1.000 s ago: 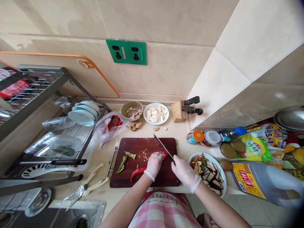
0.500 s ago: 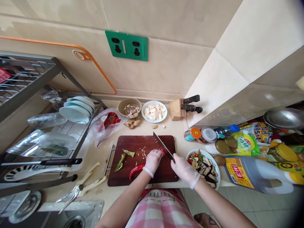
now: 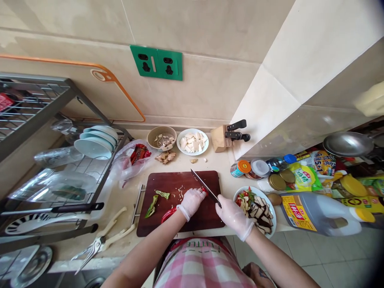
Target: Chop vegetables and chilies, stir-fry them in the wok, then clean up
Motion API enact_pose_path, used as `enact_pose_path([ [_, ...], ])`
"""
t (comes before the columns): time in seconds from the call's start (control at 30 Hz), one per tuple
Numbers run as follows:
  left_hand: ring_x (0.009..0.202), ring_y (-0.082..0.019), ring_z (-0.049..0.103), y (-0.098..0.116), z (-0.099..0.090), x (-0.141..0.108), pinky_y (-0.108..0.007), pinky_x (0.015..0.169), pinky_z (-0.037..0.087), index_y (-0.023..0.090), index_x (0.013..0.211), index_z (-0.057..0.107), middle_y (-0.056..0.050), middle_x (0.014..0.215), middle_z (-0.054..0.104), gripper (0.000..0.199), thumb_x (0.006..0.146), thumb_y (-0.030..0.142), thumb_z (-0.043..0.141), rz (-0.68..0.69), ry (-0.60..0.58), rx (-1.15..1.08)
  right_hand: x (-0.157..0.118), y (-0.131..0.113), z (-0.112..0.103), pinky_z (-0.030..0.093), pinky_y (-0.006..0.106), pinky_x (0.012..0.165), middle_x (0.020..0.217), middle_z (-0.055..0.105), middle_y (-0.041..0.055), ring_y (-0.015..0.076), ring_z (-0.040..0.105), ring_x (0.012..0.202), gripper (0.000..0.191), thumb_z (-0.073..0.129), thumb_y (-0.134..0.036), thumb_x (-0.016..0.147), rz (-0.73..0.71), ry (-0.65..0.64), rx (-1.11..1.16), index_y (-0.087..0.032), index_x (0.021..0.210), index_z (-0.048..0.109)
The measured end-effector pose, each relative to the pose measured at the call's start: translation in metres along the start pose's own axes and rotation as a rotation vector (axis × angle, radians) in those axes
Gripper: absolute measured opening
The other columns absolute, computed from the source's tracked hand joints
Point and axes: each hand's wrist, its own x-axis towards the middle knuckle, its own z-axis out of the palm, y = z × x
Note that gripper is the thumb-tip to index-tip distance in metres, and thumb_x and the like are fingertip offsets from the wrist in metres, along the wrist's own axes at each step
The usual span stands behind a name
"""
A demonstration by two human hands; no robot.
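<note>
On the dark brown wooden cutting board (image 3: 180, 179), the left hand (image 3: 192, 202), in a thin clear plastic glove, has its fingers bent and closed on a glossy red chilli (image 3: 204, 190), which they mostly cover; only a little red shows beside the blade. The fingers press it down, I think, so that the smooth skin cannot slide. The right hand (image 3: 234, 215), gloved too, has its fingers shut round the handle of a narrow steel knife (image 3: 207, 186), whose blade lies slantwise over the board, pointing away from the body. A second chilli, red and curved (image 3: 168, 215), lies on the board near the left wrist, and two wrinkled green pepper pieces (image 3: 151, 206) lie at its left part — perhaps put aside to leave room for the blade — with small pale seeds scattered between. Just right of the board is a round white plate (image 3: 274, 225) of dark-edged slices and chopped red and green bits, seemingly placed within easy reach. Beyond the board stand a beige perforated plastic basket (image 3: 149, 141) and a pale wooden knife block (image 3: 218, 139).
</note>
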Motion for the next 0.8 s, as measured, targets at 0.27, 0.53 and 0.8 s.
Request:
enact_pose_path([
  [0.27,0.083,-0.020,0.061,-0.008,-0.001,0.011,-0.032,0.070,0.045,0.015,0.121,0.051,-0.011,0.096,0.064,0.033,0.089,0.012,0.040,0.156,-0.105,0.059,0.005,0.000,0.024,0.033,0.026,0.058,0.085,0.071,0.0086,0.0188,0.068,0.080,0.017,0.041,-0.023,0.090,0.022,0.005,0.010,-0.020,0.099,0.055],
  [0.53,0.085,-0.019,0.060,-0.007,-0.002,0.012,-0.032,0.075,0.045,0.016,0.122,0.051,-0.010,0.097,0.065,0.032,0.094,0.019,0.035,0.141,-0.118,0.015,0.017,0.002,0.018,0.034,0.026,0.058,0.086,0.071,0.0077,0.0181,0.067,0.079,0.014,0.043,-0.024,0.089,-0.012,0.008,0.036,-0.020,0.095,0.055],
  [0.8,0.085,-0.020,0.060,-0.011,0.000,0.014,-0.033,0.076,0.045,0.016,0.121,0.052,-0.010,0.096,0.064,0.034,0.090,0.013,0.041,0.136,-0.132,-0.020,0.015,-0.003,0.023,0.033,0.025,0.060,0.087,0.070,0.0085,0.0169,0.066,0.079,0.019,0.038,-0.023,0.092,-0.008,-0.004,0.029,-0.018,0.101,0.055],
])
